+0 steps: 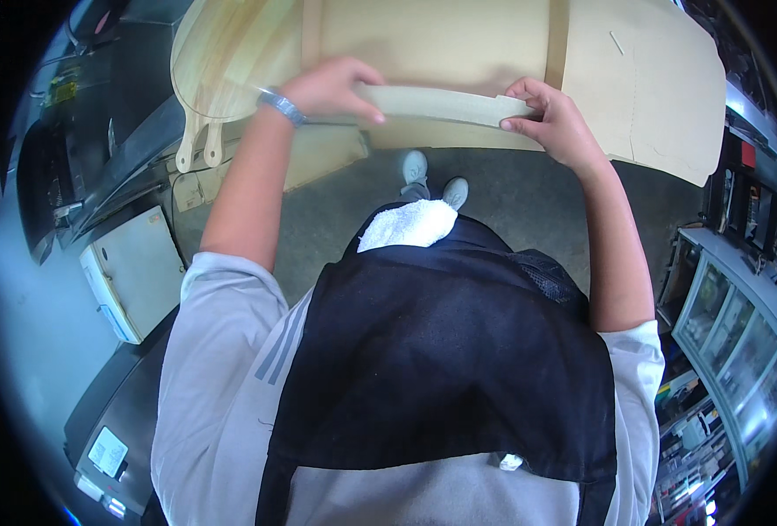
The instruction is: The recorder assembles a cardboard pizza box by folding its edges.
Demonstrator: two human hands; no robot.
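Note:
A long, narrow pale strip (445, 104), of a material I cannot make out, stretches between my hands at the near edge of the cardboard-covered table (459, 44). My right hand (553, 118) pinches its right end between thumb and fingers. Over the left part of the strip is my left hand (331, 88), somewhat blurred, thumb and forefinger spread wide; its other fingers are hidden. Just left of that hand lie wooden paddle boards (222, 57), stacked, their two holed handles jutting over the table edge.
Brown bands (558, 39) cross the cardboard, and a small thin pale piece (616, 42) lies at its far right. Below the table's left side are cardboard pieces (327, 158). A white box-like unit (134, 272) stands at left, a glass-fronted cabinet (735, 324) at right.

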